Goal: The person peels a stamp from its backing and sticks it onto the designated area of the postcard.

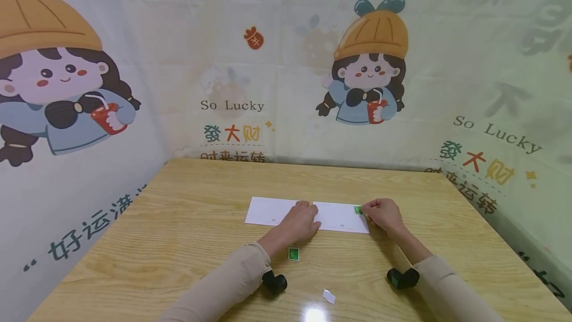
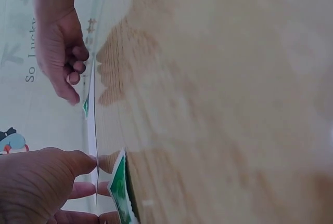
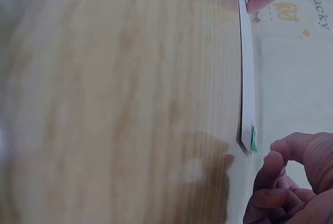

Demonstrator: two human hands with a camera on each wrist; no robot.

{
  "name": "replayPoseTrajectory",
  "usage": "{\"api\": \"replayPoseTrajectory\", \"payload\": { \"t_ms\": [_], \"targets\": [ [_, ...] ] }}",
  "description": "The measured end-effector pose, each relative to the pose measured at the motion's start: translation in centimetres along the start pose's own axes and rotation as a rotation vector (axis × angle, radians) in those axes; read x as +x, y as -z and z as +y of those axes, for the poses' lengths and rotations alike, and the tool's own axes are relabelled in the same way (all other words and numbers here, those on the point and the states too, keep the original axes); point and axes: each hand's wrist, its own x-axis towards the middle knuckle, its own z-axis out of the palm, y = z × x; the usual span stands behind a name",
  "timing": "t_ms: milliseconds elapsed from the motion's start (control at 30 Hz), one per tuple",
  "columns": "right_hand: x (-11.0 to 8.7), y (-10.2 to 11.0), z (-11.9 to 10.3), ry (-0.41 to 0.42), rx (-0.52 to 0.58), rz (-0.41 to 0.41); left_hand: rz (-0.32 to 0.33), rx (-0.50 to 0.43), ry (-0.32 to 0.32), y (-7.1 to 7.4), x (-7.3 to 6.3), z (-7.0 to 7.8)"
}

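Two white envelopes lie end to end, a left envelope and a right envelope. My left hand rests across their meeting ends, fingertips and thumb down on the paper. A green stamp sits at the right envelope's far right corner, its edge tilted up in the right wrist view. Beside that stamp is my right hand, fingers curled, with thumb and index tips brought together. Both wrist views show a small gap between those tips and the stamp. A second green stamp lies on the wood near my left wrist.
A small white paper scrap lies on the wooden table toward the front. Black wrist devices hang below both sleeves, one at the left and one at the right. Printed cloth stands behind the table.
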Motion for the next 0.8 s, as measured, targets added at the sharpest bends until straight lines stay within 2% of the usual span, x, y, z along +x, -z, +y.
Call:
{"api": "replayPoseTrajectory", "payload": {
  "t_ms": [200,400,500,633,800],
  "targets": [
    [-0.9,0.0,-0.7,0.115,-0.067,0.054,-0.005,0.006,-0.002,-0.1,0.0,-0.1],
    [-2.4,-0.1,-1.7,0.268,-0.203,0.095,-0.012,0.001,0.012,-0.1,0.0,0.0],
    [-2.9,-0.2,-1.9,0.344,-0.284,0.085,-0.012,0.004,0.010,-0.1,0.0,0.0],
    [-3.4,-0.5,-2.0,0.432,-0.422,0.031,-0.007,-0.001,0.004,-0.1,0.0,-0.1],
    [-3.9,-1.0,-1.7,0.514,-0.558,-0.019,0.001,-0.008,-0.003,-0.2,0.0,-0.1]
  ]
}}
